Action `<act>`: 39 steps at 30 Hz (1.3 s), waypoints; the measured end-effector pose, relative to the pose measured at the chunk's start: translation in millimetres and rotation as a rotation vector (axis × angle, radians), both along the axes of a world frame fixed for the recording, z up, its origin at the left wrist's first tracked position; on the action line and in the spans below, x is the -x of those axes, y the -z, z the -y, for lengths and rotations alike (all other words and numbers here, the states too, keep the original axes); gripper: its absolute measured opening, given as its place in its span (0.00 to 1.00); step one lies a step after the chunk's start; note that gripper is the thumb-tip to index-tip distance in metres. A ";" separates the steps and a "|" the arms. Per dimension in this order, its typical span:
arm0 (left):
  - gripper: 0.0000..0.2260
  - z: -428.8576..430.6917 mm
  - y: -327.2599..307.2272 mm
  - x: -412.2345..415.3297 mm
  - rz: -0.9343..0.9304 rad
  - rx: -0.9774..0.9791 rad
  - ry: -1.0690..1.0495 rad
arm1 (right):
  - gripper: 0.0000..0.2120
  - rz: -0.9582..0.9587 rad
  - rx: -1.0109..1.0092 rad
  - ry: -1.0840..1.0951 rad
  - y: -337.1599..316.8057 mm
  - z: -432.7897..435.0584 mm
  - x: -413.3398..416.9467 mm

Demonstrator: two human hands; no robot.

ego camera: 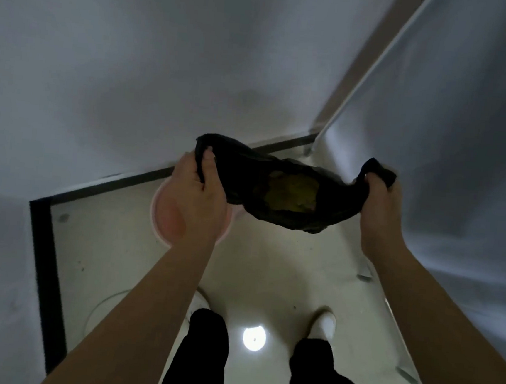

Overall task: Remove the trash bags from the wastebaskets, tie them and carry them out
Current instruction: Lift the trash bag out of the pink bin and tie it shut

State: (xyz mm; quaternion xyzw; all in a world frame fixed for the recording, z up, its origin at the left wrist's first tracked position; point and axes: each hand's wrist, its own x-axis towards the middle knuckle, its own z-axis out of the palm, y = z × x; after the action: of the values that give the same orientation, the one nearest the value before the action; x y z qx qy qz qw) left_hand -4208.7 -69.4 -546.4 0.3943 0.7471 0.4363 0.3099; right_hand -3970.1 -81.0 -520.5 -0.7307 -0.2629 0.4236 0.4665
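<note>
A black trash bag point(279, 191) hangs in the air between my two hands, its mouth stretched wide. Yellowish-green rubbish shows inside it. My left hand point(199, 193) grips the bag's left edge, thumb over the plastic. My right hand point(379, 200) is closed on the bag's right corner. Below my left hand stands a pink round wastebasket point(164, 214) on the floor, partly hidden by my hand and the bag. No liner shows in the part of it that I see.
White walls close in on the left and behind the basket, with a dark baseboard point(46, 265) along them. A white door or panel point(433, 146) stands to the right. My two feet in white shoes point(323, 323) rest on a glossy pale floor.
</note>
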 end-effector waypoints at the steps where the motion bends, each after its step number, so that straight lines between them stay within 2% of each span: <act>1: 0.15 2.8 6.3 -13.5 0.042 0.048 -0.007 | 0.06 -0.010 0.015 0.029 6.7 1.3 -11.0; 4: 0.13 16.5 38.7 -56.8 0.089 0.182 -0.054 | 0.15 -0.102 0.099 0.136 37.9 3.1 -43.9; 7: 0.21 28.3 85.8 -91.4 0.093 0.256 -0.091 | 0.11 -0.088 0.151 0.135 80.5 13.0 -73.2; 8: 0.19 32.2 101.1 -102.3 0.088 0.262 -0.106 | 0.10 -0.045 0.168 0.111 100.6 17.3 -83.6; 10: 0.11 38.9 124.3 -118.2 0.070 0.248 -0.106 | 0.11 0.023 0.187 0.076 137.0 24.6 -99.9; 13: 0.09 47.4 166.0 -132.6 0.009 0.127 -0.077 | 0.12 0.042 0.220 0.054 196.6 32.8 -119.6; 15: 0.09 49.3 203.2 -133.7 -0.044 0.130 0.003 | 0.13 0.049 0.266 0.002 238.5 36.0 -123.4; 17: 0.10 52.0 239.9 -132.5 -0.095 0.244 0.154 | 0.07 0.066 0.373 -0.102 283.8 42.1 -125.4; 20: 0.11 67.1 281.6 -129.7 -0.068 0.401 0.278 | 0.05 0.024 0.548 -0.232 325.2 66.1 -124.9; 22: 0.10 80.6 295.5 -126.3 -0.021 0.374 0.276 | 0.27 -0.097 0.571 -0.211 332.5 84.4 -123.7; 24: 0.22 93.7 295.6 -122.8 0.022 0.347 0.245 | 0.37 -0.162 0.544 -0.168 332.9 103.2 -123.4; 27: 0.42 113.8 288.4 -115.5 0.029 0.343 0.153 | 0.42 -0.226 0.495 -0.099 333.0 133.3 -122.8; 29: 0.47 131.3 284.6 -110.4 -0.031 0.384 0.100 | 0.47 -0.218 0.505 -0.113 334.9 153.6 -121.4; 31: 0.51 147.6 285.8 -104.5 -0.087 0.476 0.072 | 0.55 -0.206 0.522 -0.205 343.0 170.8 -121.8; 33: 0.57 157.9 294.0 -98.5 -0.060 0.614 0.090 | 0.61 -0.137 0.568 -0.304 355.3 181.5 -121.2; 36: 0.57 162.4 316.7 -93.1 -0.119 0.816 0.294 | 0.63 0.065 0.575 -0.464 378.9 187.4 -117.4; 39: 0.61 150.0 345.1 -94.1 -0.204 0.781 0.482 | 0.63 0.193 0.577 -0.592 396.4 186.2 -115.0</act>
State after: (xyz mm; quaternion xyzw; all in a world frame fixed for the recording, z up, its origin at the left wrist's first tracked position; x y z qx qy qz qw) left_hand -4114.6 -219.5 -891.5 0.4515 0.7691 -0.0029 0.4523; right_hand -3855.1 -267.2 -916.9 -0.7606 -0.3744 0.5251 0.0745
